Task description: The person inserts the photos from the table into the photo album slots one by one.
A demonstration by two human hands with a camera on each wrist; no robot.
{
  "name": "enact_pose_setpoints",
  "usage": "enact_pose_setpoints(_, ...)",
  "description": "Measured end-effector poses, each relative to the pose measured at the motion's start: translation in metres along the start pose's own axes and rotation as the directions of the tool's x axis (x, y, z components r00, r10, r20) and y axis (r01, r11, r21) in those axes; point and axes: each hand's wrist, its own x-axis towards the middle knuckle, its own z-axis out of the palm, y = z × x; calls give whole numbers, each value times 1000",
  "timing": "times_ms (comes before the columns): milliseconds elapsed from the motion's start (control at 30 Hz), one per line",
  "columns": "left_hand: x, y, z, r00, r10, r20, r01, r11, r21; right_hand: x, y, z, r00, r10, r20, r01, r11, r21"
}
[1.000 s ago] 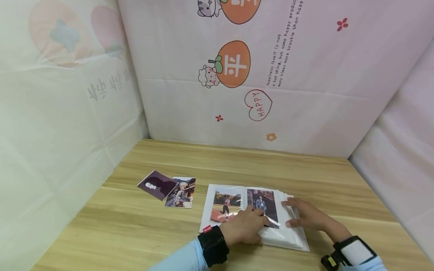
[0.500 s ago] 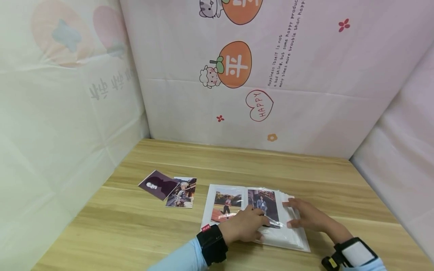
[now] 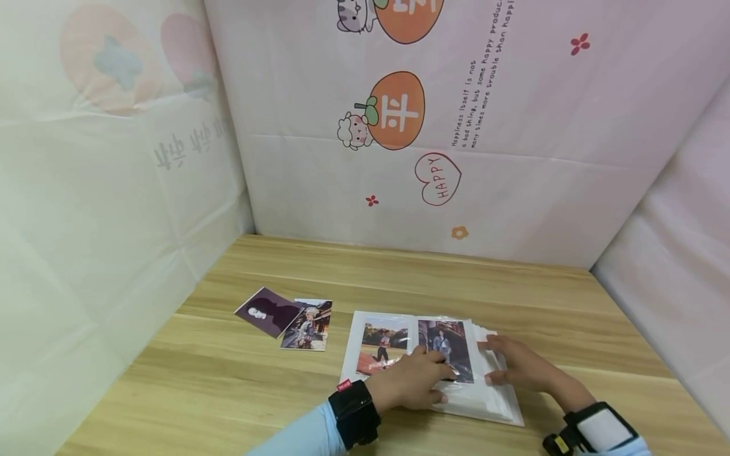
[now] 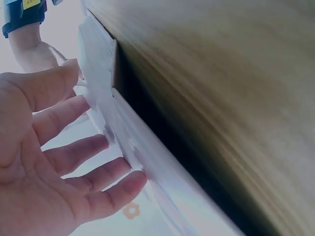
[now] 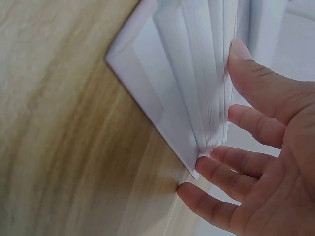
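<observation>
A white photo album (image 3: 476, 405) lies open on the table, with plastic sleeves over its pages. Its left page shows a photo of a running person (image 3: 373, 335); on the right page is a photo of a person in a blue jacket (image 3: 458, 339), partly covered by my left hand (image 3: 409, 381). That hand rests across the album near the spine, its fingers extended and touching the pages in the left wrist view. At the album's right edge, my right hand (image 3: 520, 366) touches the stacked page edges (image 5: 209, 83) with spread, slightly bent fingers and thumb.
Two loose photos lie left of the album: a dark purple portrait (image 3: 272, 313) overlaps a photo of a person in patterned clothing (image 3: 310, 330). Printed white cloth (image 3: 319, 183) walls off the back and both sides of the wooden table (image 3: 228, 386).
</observation>
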Motion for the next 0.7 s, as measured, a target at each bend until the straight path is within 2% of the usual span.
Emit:
enact_pose_setpoints(233,-4,0,-3,987,85,-136,-78,995,58,-1,0,0,1000,-20,-4,20,1000,-6)
enact_pose_setpoints(333,-6,1,-6,977,89,-194,-85,996,29,-2,0,0,1000,-17,-6,17,1000,11)
enact_pose_setpoints(433,-8,2,-9,959,84,-270,-95,995,-27,-2,0,0,1000,-19,-8,20,1000,23)
enact_pose_setpoints(567,-13,3,-16,923,81,-377,-114,991,-67,-2,1,0,999,-31,-10,31,999,21)
enact_pose_setpoints(633,-15,3,-19,912,76,-403,-118,990,-80,-2,2,1,999,-30,-11,30,999,24)
enact_pose_setpoints(700,-16,3,-22,909,65,-413,-115,988,-99,-2,2,1,999,-31,-10,32,999,18)
